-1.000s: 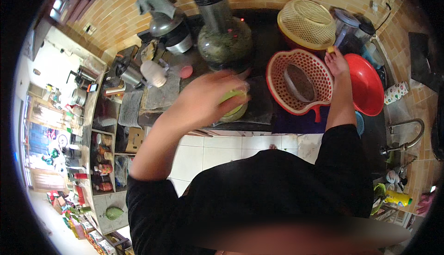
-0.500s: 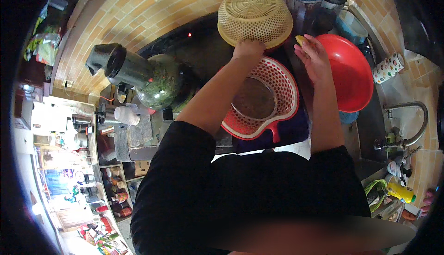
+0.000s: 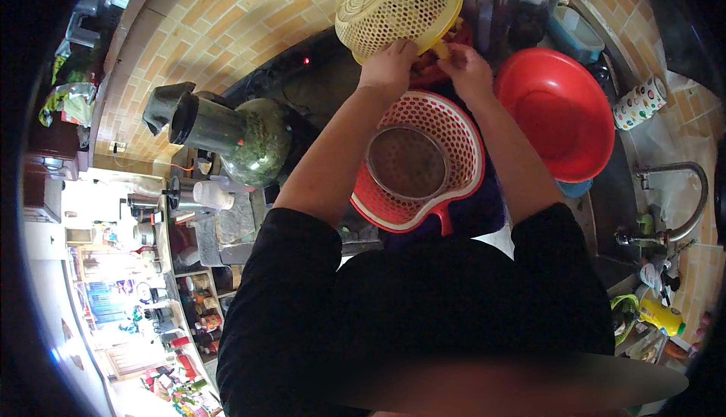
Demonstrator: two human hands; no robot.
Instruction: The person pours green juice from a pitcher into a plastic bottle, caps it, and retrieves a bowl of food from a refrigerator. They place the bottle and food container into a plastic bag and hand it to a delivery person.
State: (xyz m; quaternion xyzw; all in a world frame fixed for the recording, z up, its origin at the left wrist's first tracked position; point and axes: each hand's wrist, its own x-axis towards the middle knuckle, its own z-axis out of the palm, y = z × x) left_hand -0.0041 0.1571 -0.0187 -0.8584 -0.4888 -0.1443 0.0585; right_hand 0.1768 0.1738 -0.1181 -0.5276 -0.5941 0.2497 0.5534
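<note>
My left hand point(image 3: 387, 69) grips the rim of a yellow perforated plastic basket point(image 3: 401, 9), which is upside down and tilted, its right side raised. Beneath it a red container point(image 3: 427, 75) shows in part, with small pieces inside that I cannot make out. At that gap my right hand point(image 3: 469, 75) pinches a small yellow piece point(image 3: 441, 51). Nearer me stands a red-and-white perforated colander point(image 3: 470, 141) with a handle. A round metal-rimmed vessel point(image 3: 408, 161) sits inside it. To the right is a wide red basin point(image 3: 560, 103).
A dark appliance with a rounded, green-smeared body point(image 3: 265, 141) stands left. Behind the basin are lidded jugs point(image 3: 488, 5) and a blue container point(image 3: 576, 37). A patterned cup point(image 3: 640, 103) and a curved tap point(image 3: 699, 198) are at right.
My left hand has lifted and tilted the yellow basket, uncovering part of the red container. My right hand has moved left from beside the red basin to that gap with the yellow piece.
</note>
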